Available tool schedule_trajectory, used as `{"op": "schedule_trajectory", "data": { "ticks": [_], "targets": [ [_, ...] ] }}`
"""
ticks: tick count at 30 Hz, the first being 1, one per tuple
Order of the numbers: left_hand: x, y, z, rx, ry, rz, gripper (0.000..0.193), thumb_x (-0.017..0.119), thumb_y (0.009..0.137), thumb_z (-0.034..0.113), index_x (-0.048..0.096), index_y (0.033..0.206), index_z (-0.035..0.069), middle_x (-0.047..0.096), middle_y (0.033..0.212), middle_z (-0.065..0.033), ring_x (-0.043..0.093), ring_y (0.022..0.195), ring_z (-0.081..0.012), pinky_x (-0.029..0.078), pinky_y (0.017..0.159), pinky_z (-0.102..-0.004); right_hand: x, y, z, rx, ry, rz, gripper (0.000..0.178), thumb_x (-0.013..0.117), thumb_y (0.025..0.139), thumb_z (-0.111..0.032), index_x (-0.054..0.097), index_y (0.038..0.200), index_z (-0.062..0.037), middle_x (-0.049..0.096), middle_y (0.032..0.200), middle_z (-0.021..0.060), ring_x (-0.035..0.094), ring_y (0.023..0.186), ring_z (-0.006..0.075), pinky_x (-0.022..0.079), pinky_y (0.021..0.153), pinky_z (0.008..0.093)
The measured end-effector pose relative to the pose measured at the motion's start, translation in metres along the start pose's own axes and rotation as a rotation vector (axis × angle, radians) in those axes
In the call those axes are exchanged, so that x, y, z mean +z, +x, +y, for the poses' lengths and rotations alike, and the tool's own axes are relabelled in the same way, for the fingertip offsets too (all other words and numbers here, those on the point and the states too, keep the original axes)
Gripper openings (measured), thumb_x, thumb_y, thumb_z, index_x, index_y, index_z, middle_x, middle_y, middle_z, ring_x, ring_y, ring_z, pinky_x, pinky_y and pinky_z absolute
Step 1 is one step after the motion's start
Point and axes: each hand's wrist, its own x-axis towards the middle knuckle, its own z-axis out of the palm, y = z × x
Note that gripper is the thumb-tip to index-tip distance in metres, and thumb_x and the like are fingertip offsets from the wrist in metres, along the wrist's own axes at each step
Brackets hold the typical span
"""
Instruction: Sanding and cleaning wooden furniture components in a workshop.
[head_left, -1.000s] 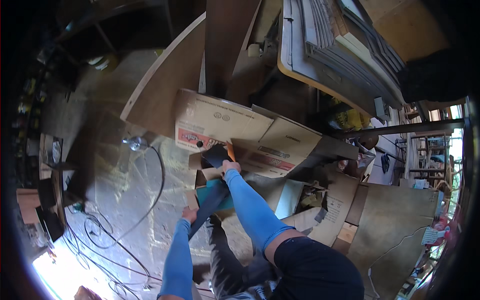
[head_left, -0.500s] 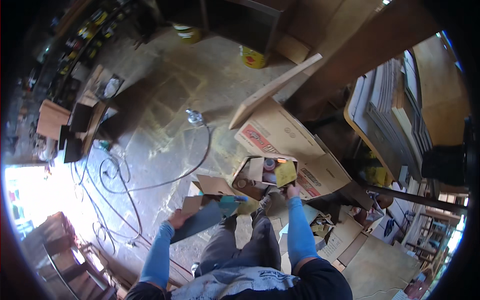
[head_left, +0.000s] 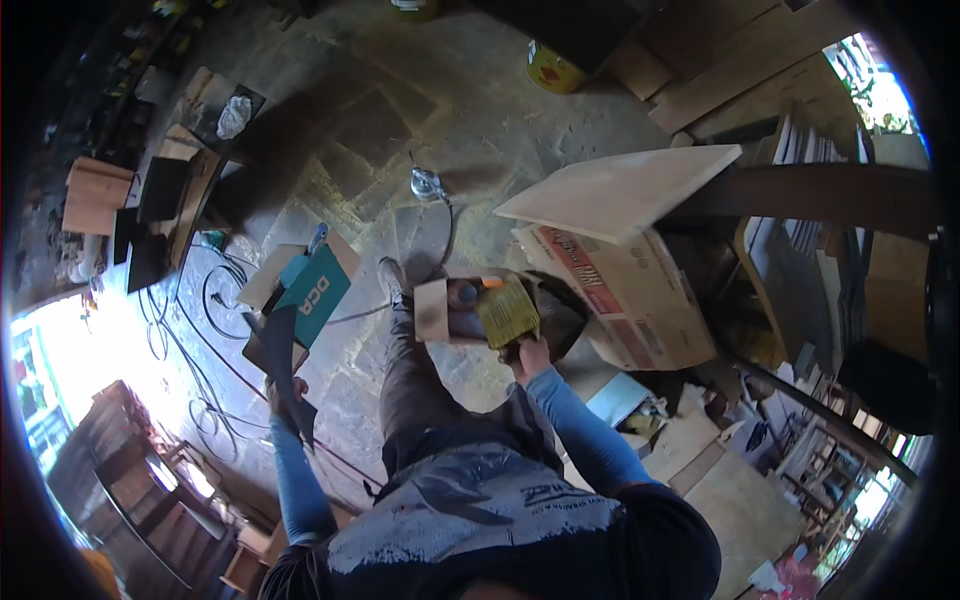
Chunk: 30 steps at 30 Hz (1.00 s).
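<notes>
My left hand (head_left: 284, 394) is closed on the near end of an open teal cardboard box (head_left: 318, 292) with its flaps up. A dark grey sheet (head_left: 282, 345) lies along the box and hangs past my fingers. On the other side, my right hand (head_left: 531, 356) grips the near edge of an open box by its yellow side piece (head_left: 507, 313). That box has a light cardboard flap (head_left: 432, 311) at its left. Inside it I see a round container (head_left: 463, 295) and something orange (head_left: 491, 283); the rest is hidden or blurred.
A large cardboard carton (head_left: 625, 295) stands on the right, with a pale board (head_left: 625, 190) leaning over it. Ahead on the floor lies a metal tool (head_left: 426, 184) with a hose. Cables (head_left: 205, 400) coil at the left. Stacked panels (head_left: 800, 220) stand far right.
The left-hand box has swung up and left, away from the other box, showing its teal side. The right-hand box has moved left across my body. My view has turned and one foot has stepped forward.
</notes>
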Motion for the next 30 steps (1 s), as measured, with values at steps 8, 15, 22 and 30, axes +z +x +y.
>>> {"op": "schedule_trajectory", "data": {
  "ticks": [8,15,22,30],
  "targets": [
    [0.088,0.255,0.162,-0.014,1.1,-0.039,0.035,0.053,0.096,0.029,0.071,0.082,0.002,0.064,0.058,-0.0073,0.063,0.05,-0.02,0.052,0.05,-0.0354,0.166,0.096,-0.039,-0.264,0.301,0.163,0.018,0.05,0.098,-0.009,0.056,0.111,0.0005,0.065,0.086,0.0162,0.061,0.061,0.0249,0.053,0.052,0.0399],
    [0.168,0.494,0.184,0.684,1.761,-0.512,0.027,0.052,0.098,0.021,0.07,0.113,0.009,0.07,0.088,-0.0221,0.069,0.079,-0.037,0.055,0.071,-0.0506,0.181,0.192,-0.166,-0.484,0.654,0.286,0.021,0.041,0.095,-0.007,0.056,0.108,-0.0008,0.065,0.084,0.0159,0.063,0.061,0.0243,0.053,0.053,0.0423],
    [0.323,0.671,0.09,0.55,1.685,-0.442,0.031,0.062,0.096,0.035,0.072,0.11,0.009,0.071,0.074,-0.0125,0.072,0.063,-0.0216,0.057,0.053,-0.0405,0.185,0.332,-0.27,-0.421,0.998,0.455,0.024,0.045,0.09,-0.009,0.06,0.108,-0.002,0.066,0.083,0.014,0.062,0.063,0.0237,0.051,0.056,0.0422],
    [0.593,0.764,-0.042,0.422,1.683,-0.874,0.032,0.051,0.1,0.028,0.068,0.124,0.017,0.07,0.088,-0.0237,0.071,0.073,-0.037,0.056,0.064,-0.0477,0.063,0.616,-0.347,-0.345,1.231,0.589,0.025,0.041,0.095,-0.015,0.06,0.105,-0.0038,0.065,0.077,0.0139,0.057,0.051,0.0197,0.048,0.045,0.0345]
  ]
}}
